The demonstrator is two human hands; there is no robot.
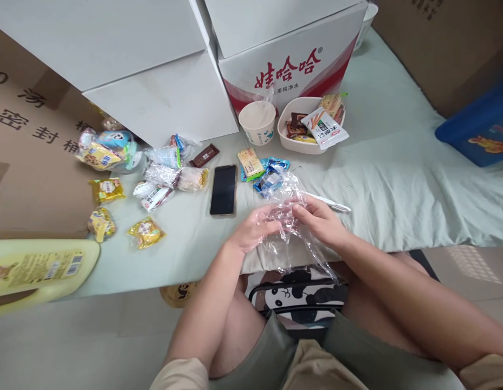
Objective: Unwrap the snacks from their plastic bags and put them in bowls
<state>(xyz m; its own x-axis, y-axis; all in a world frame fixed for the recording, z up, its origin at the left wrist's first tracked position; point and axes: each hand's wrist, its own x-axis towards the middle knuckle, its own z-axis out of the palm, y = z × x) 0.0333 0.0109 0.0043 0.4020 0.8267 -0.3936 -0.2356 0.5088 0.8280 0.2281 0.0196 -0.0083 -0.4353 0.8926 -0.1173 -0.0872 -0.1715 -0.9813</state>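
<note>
Just right of the frame's centre, my left hand point(255, 226) and right hand point(322, 218) pinch the bag point(290, 221), fingers point(270, 227) closed on its film; I should keep tension light to prevent tearing.

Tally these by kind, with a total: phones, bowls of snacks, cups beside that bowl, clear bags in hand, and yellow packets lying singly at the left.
Phone: 1
Snack bowl: 1
Cup beside the bowl: 1
Clear plastic bag in hand: 1
Single yellow packets at left: 3
Total: 7
</note>
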